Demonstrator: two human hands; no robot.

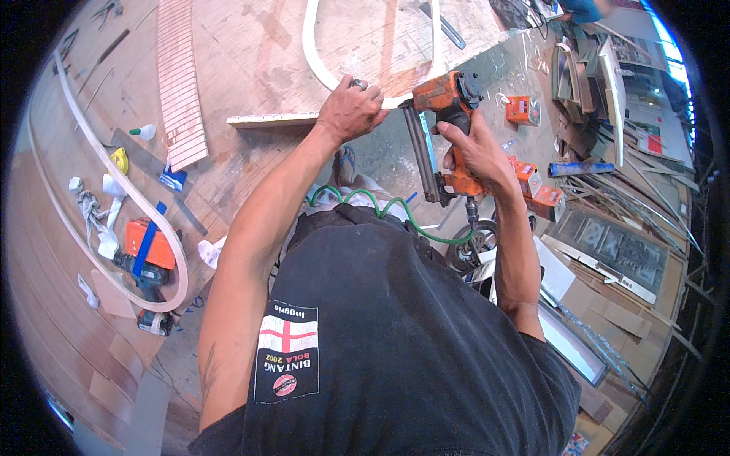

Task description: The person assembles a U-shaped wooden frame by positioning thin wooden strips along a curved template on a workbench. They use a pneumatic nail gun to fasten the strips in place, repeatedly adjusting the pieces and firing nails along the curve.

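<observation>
My right hand [479, 148] is wrapped around the handle of an orange and black pneumatic nail gun [439, 93]. A green coiled air hose [395, 204] runs across in front of my body, near the fitting at the gun's lower end. My left hand [351, 110] is closed over the near edge of a pale U-shaped frame [310, 42], where the curved strip meets the table's edge. The gun's head is beside the frame's near right corner; whether they touch I cannot tell. The fingertips of my left hand are partly hidden.
A second pale curved strip [125, 182] lies at the left around a cordless drill [148, 281]. A slatted panel [182, 83], a small white bottle [144, 132] and a dark bar [442, 26] share the table. Orange boxes [523, 111] and stacked boards [582, 80] are on the right.
</observation>
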